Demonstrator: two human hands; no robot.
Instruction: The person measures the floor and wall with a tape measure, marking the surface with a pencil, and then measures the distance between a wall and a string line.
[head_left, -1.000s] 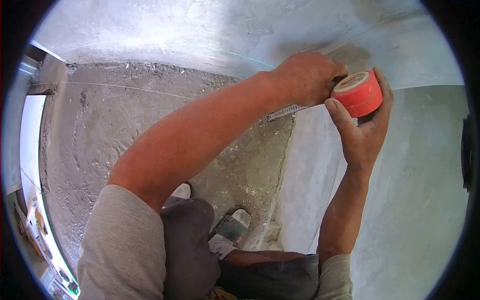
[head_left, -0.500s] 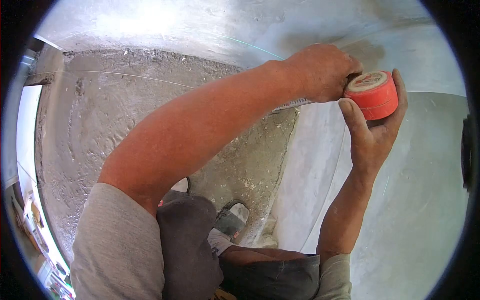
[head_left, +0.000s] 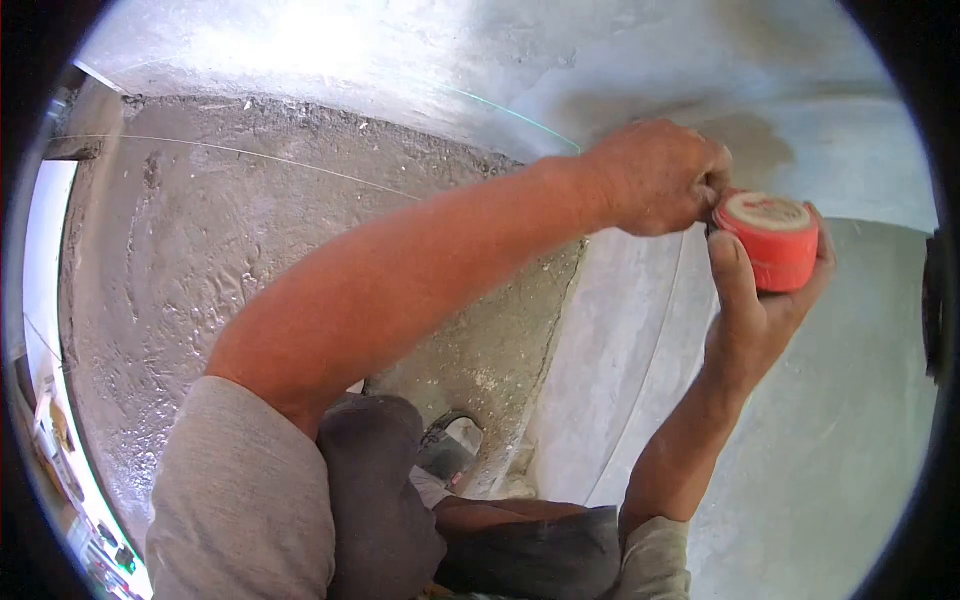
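A red, round tape measure (head_left: 785, 258) with a worn pale disc on its top face is held up by the wall at the upper right. My right hand (head_left: 752, 318) grips its case from below, thumb on the near side and fingers around the far side. My left hand (head_left: 668, 178) is closed, knuckles up, against the left edge of the case. Its fingertips pinch at the end where the tape comes out, and what lies between them is mostly hidden. No length of blade shows outside the case.
Rough, damp grey mortar floor (head_left: 200, 240) fills the left, crossed by a thin taut string (head_left: 270, 157). A smooth plastered wall (head_left: 450, 50) runs along the top, with a green line (head_left: 520, 115) on it. My sandalled foot (head_left: 450, 450) stands below.
Both hands and the tape measure have moved down and slightly right in view. The printed strip that showed beneath my left forearm is out of sight now.
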